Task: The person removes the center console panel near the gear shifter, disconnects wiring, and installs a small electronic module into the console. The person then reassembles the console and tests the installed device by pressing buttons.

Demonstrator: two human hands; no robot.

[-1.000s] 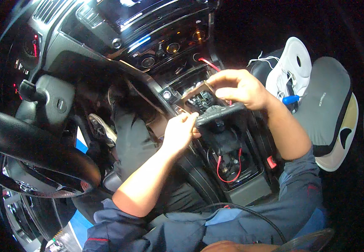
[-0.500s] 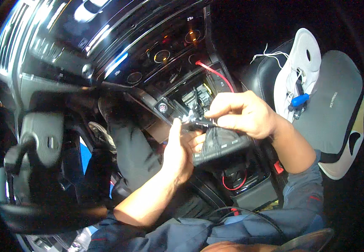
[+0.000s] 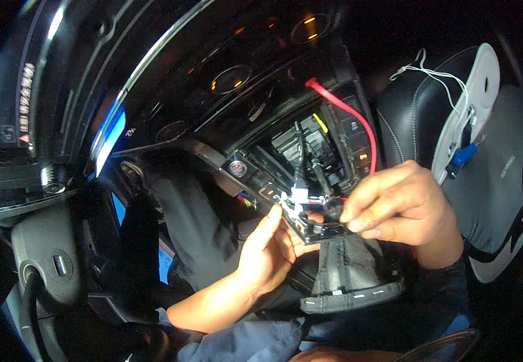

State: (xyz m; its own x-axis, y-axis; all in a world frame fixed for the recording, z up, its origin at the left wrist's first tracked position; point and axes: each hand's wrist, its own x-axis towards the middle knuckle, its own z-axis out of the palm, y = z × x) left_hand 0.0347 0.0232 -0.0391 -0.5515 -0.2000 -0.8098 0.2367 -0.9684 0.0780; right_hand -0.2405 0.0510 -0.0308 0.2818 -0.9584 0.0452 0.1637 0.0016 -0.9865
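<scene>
A black trim piece [image 3: 327, 234], with electrical fittings on it and a soft stitched boot [image 3: 349, 271] hanging below, is held over the centre console. My left hand [image 3: 264, 256] grips it from the left and underneath, thumb raised along its corner. My right hand [image 3: 403, 211] pinches its right end with bent fingers; the fingertips partly hide what lies there. A white connector [image 3: 299, 196] sits on the piece, joined to a dark cable that runs up into the open console bay [image 3: 300, 148]. A red cable [image 3: 352, 114] arches down the bay's right side, behind my right hand.
The dashboard with dials [image 3: 231, 80] spans the top. A steering column housing [image 3: 44, 247] is at left, near my trousered leg [image 3: 195, 223]. On the black passenger seat [image 3: 403, 114] lie a grey pad [image 3: 493, 199], a pale board [image 3: 478, 72] and a blue-handled tool [image 3: 461, 158].
The trim and boot have tipped over and moved toward me, exposing more of the console bay and a white connector. My right hand moved down and rightward; my left hand slipped lower and underneath.
</scene>
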